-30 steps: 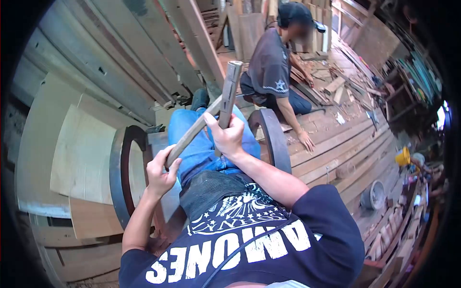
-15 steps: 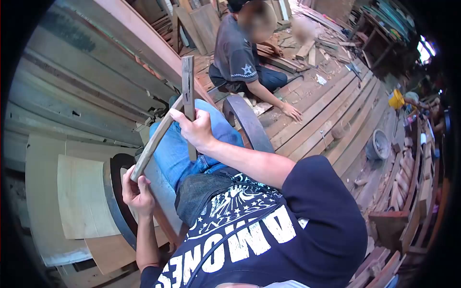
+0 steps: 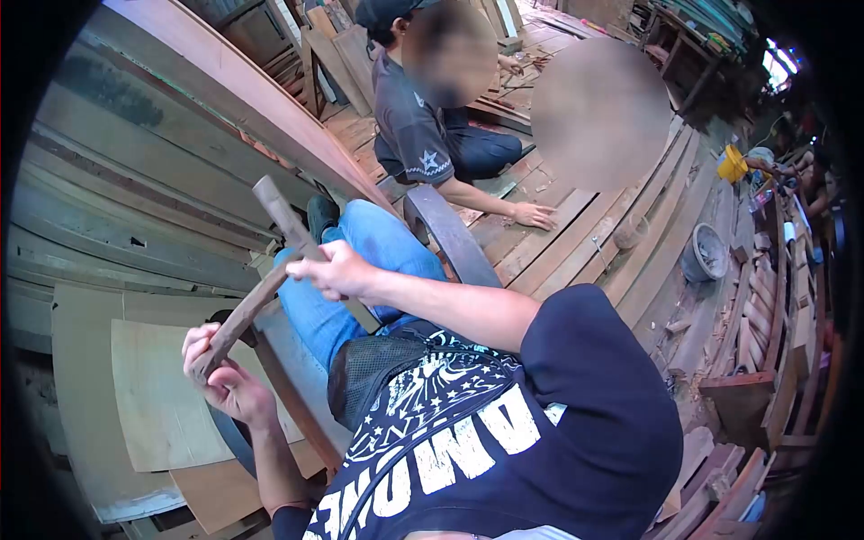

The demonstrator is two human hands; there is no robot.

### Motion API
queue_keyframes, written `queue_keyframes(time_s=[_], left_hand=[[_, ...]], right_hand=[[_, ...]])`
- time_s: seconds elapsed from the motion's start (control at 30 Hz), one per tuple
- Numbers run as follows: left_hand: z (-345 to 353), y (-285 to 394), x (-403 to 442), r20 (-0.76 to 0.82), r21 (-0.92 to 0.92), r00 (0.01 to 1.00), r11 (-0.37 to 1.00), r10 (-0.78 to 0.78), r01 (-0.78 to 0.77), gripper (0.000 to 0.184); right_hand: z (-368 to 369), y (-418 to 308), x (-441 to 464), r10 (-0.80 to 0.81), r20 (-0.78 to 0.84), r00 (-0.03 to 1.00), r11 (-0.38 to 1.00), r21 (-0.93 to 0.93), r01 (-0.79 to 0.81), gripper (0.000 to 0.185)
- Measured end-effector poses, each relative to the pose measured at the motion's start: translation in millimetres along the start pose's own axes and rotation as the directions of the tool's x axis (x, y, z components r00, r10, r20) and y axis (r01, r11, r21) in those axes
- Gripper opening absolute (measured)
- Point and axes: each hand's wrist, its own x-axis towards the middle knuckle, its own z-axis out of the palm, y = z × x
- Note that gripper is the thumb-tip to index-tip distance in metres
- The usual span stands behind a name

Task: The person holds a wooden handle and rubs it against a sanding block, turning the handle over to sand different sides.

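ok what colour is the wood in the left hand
The wood is brown, best seen in the head view.

Two slim lengths of wood meet at an angle in midair. The brown bar point(image 3: 243, 317) bends slightly, slanting from its near left end, inside the left hand point(image 3: 236, 387), to its far right end beside the other piece. That greyish stick point(image 3: 283, 212) looks straight and squared — its far left end pokes out free, its middle passes behind the right hand point(image 3: 340, 270), its near end shows below. Whether they are joined is unclear — fingers cover the meeting point.
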Motion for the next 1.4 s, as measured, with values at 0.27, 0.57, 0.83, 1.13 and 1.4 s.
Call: queue_keyframes(time_s=[0.27,0.57,0.83,1.13,1.4], left_hand=[[22,-3,9,0.239,-0.406,0.949,0.867,-0.204,0.289,0.049],[12,-21,-14,0.229,-0.174,0.907,0.902,-0.352,0.394,0.05],[2,-31,-30,0.36,-0.03,0.777,0.826,-0.516,0.563,0.033],[-7,-26,-21,0.334,0.172,0.84,0.904,-0.428,0.393,0.028],[-15,-25,-11,0.211,0.166,0.923,0.943,-0.32,0.289,0.032]], right_hand=[[5,16,-2,-0.141,0.154,0.978,0.971,-0.17,0.167,0.033],[4,12,-4,-0.192,0.144,0.971,0.939,-0.262,0.225,0.034],[1,24,2,-0.322,0.185,0.928,0.833,-0.41,0.371,0.026],[3,5,-14,-0.485,0.328,0.811,0.597,-0.553,0.581,0.034],[7,4,-18,-0.527,0.47,0.708,0.42,-0.58,0.698,0.043]])
